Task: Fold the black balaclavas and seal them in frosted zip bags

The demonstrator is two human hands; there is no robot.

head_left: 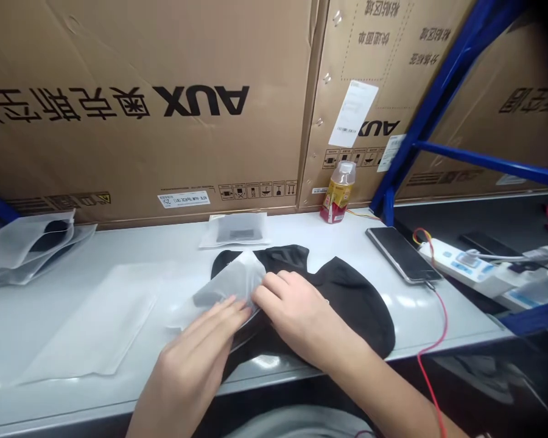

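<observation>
A frosted plastic bag (pixel 231 281) is tilted up at the table's front, with something dark showing through its lower part. My left hand (pixel 201 347) grips the bag's near edge, its fingers lying over the front and the thumb hidden. Closed in a pinch at the bag's right edge is my right hand (pixel 296 313); its fingertips are partly hidden. Black fabric pieces (pixel 356 298) lie spread on the table under and beyond both hands. Behind them sits a flat filled frosted bag (pixel 237 229) with a dark label.
Flat frosted bags (pixel 95 322) lie at left on the white table (pixel 173 243). More bags (pixel 27 240) with dark contents are stacked far left. A bottle (pixel 338 193), a phone (pixel 404 254) on a red cable and a power strip (pixel 461 261) stand right. Large cartons (pixel 141 152) wall the back.
</observation>
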